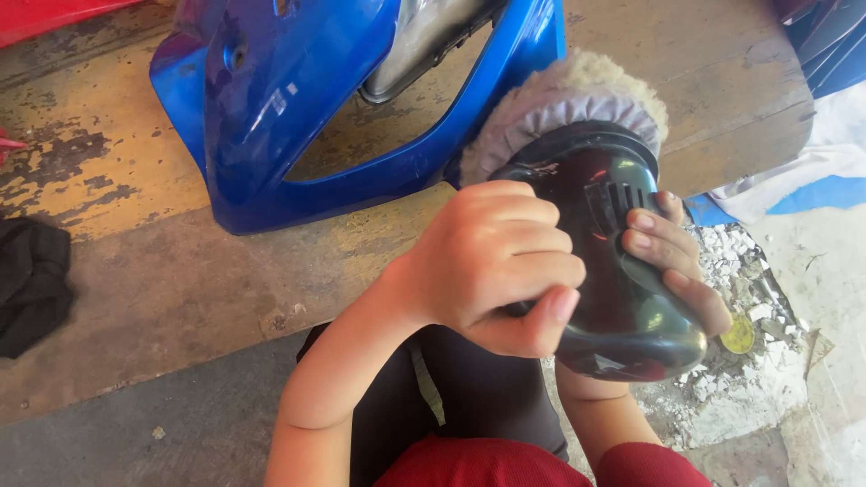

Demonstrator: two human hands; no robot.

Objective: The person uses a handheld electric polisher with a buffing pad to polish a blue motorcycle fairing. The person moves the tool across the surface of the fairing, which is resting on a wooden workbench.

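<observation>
Polisher: black machine (622,271) with a fluffy wool pad (564,104) on its front. It sits low in the middle of my view, tipped forward, with the pad touching the right end of the blue panel.
Left hand: my left hand (492,261) is shut tight in a fist on the left side of the polisher. I think there is a side grip under it, but my fingers hide it.
Right hand: my right hand (672,261) is wrapped round the right side of the black body. I see only the fingertips, and they press on the shell.
Blue panel: big shiny blue bike cover (271,108) lying on the old wooden bench (135,271). It has an open hole in the middle and a clear light (424,36) at the top.
Risk 1: nothing seems to pin the panel down. If the pad pushes hard, I think the panel could slide on the bench.
Risk 2: the pad is at a thin edge. It could catch there and jerk the machine in my 2 hands.
Risk 3: too long on 1 spot could rub the paint dull.
Risk 4: my knees are right under the machine. If it slips, it could drop on me.
Nearby: black cloth (32,280) lies at the left, well apart. White bits of rubble (740,271) lie on the floor at the right.
</observation>
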